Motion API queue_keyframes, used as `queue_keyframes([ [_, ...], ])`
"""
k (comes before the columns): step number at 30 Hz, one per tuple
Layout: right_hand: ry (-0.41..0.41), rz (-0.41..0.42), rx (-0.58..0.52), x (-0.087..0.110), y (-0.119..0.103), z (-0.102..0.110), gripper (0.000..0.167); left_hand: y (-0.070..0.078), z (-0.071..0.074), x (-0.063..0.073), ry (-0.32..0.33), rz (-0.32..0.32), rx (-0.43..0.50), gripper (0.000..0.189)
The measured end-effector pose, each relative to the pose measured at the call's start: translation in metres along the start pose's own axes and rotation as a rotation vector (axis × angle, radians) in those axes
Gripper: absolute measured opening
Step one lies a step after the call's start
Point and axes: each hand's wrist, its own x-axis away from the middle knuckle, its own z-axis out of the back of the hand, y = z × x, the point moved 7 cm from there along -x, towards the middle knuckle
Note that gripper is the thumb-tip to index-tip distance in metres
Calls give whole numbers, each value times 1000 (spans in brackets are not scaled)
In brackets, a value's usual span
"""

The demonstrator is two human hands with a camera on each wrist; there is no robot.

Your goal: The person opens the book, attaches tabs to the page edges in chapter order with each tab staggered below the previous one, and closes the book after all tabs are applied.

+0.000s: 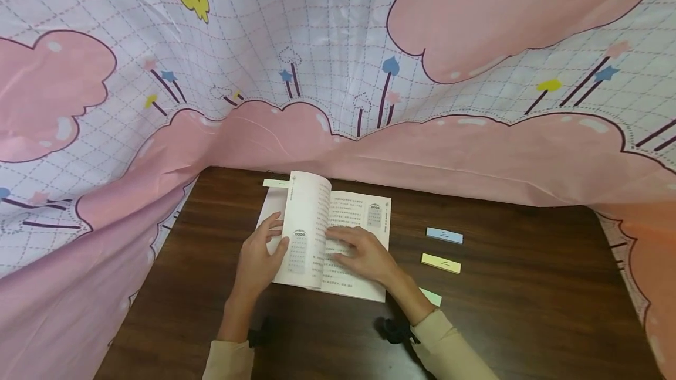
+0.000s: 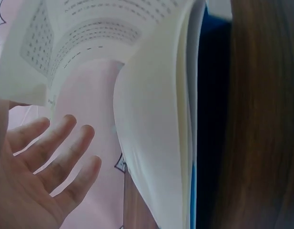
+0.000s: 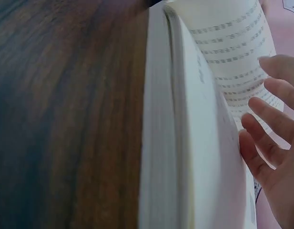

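Observation:
An open book (image 1: pixel 364 271) with printed pages lies on the dark wooden table. Some of its leaves (image 1: pixel 306 207) stand raised and curved over the left side. My left hand (image 1: pixel 261 254) is at their outer edge, thumb tip right at the margin. In the left wrist view its fingers (image 2: pixel 65 171) are spread and straight beside the curled leaf. My right hand (image 1: pixel 361 251) rests over the right-hand page, fingertips near the book's gutter. The right wrist view shows those fingers (image 3: pixel 273 119) apart and gently bent against the page. A pale green strip (image 1: pixel 274 183) sticks out at the book's top left.
Right of the book lie a blue strip (image 1: pixel 445 236), a yellow strip (image 1: pixel 440 263) and a green strip (image 1: pixel 432 297) partly covered by the right forearm. A patterned pink and white cloth (image 1: pixel 338 63) hangs around the table's (image 1: pixel 528 286) back and sides.

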Motion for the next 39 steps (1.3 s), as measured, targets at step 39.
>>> queue_keyframes([
  [39, -140, 65, 350, -31, -9, -27, 41, -61, 3, 13, -56, 149, -203, 48],
])
